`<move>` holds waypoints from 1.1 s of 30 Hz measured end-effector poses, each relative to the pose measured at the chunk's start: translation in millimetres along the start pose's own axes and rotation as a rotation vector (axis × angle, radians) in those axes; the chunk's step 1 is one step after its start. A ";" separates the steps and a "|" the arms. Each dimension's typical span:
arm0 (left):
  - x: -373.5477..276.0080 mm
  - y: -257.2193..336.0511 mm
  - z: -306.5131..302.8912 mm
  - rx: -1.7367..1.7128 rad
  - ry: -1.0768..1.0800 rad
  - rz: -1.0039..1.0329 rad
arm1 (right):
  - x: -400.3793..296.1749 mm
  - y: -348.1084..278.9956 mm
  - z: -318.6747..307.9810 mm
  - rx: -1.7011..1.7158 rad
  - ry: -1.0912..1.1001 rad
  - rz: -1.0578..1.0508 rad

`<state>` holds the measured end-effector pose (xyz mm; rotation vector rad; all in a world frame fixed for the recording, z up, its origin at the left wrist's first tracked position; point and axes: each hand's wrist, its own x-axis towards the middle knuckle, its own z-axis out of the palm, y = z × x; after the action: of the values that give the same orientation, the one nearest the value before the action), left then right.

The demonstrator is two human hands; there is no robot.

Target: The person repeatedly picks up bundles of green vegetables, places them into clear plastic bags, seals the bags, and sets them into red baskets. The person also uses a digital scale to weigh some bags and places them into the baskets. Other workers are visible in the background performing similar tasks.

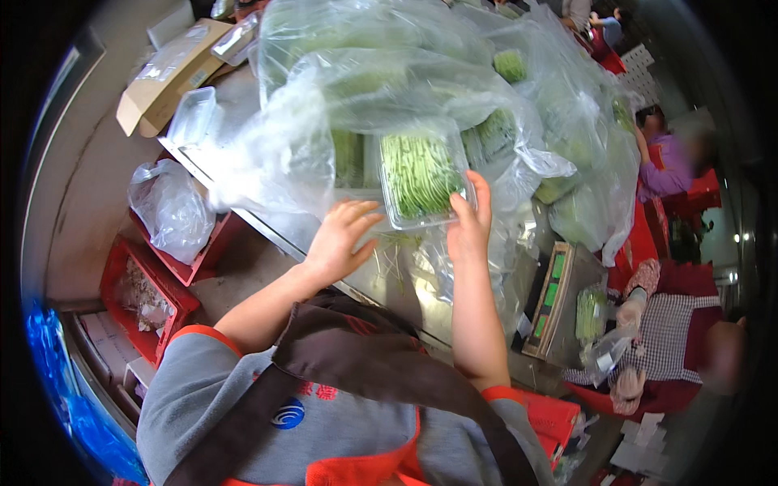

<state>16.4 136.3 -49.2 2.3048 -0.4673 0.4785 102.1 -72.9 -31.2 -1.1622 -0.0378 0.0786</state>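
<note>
A clear plastic tray of green vegetable stems [419,173] is gripped at its near right corner by my right hand [471,225]. My left hand [346,240] hovers left of the tray, fingers apart, with nothing in it. Under and around the tray spreads a large clear plastic bag [407,76], with more packed greens inside it. Another tray of greens [349,155] shows through the bag's opening, just left of the held one. Loose stems [395,261] lie on the metal table [380,297] below my hands.
Clear lidless trays [193,115] and an open cardboard box [173,70] stand at the table's left. Red crates [146,297] sit on the floor there. On the right are a weighing scale with green displays [550,297] and a co-worker [656,340] handling a bagged pack.
</note>
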 end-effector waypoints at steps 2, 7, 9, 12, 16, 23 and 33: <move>-4.9 3.7 -5.8 -0.121 0.057 0.027 | -36.8 -10.7 -12.6 0.160 0.055 0.054; 0.5 39.7 -5.8 -0.636 -0.038 -0.254 | -105.9 -19.7 -45.8 0.155 0.094 -0.072; 10.1 59.8 1.1 -1.069 -0.130 -0.474 | -124.3 -21.5 -56.9 0.065 0.141 -0.143; 20.1 67.1 18.0 -1.396 -0.373 -0.508 | -147.9 -25.7 -72.6 -0.049 0.157 -0.185; 26.0 82.9 37.0 -1.401 -0.414 -0.492 | -158.0 -26.8 -78.9 0.049 0.187 -0.214; 19.9 108.2 49.8 -0.847 -0.391 -0.031 | -164.9 19.4 -119.2 0.441 0.081 0.012; 12.6 107.9 66.6 -0.770 -0.472 0.094 | -173.3 20.5 -126.5 0.600 0.183 -0.015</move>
<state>-8.9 13.8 -25.2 1.6253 -0.8212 -0.2041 -62.5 -194.7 -98.4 -0.5658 0.1318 -0.0307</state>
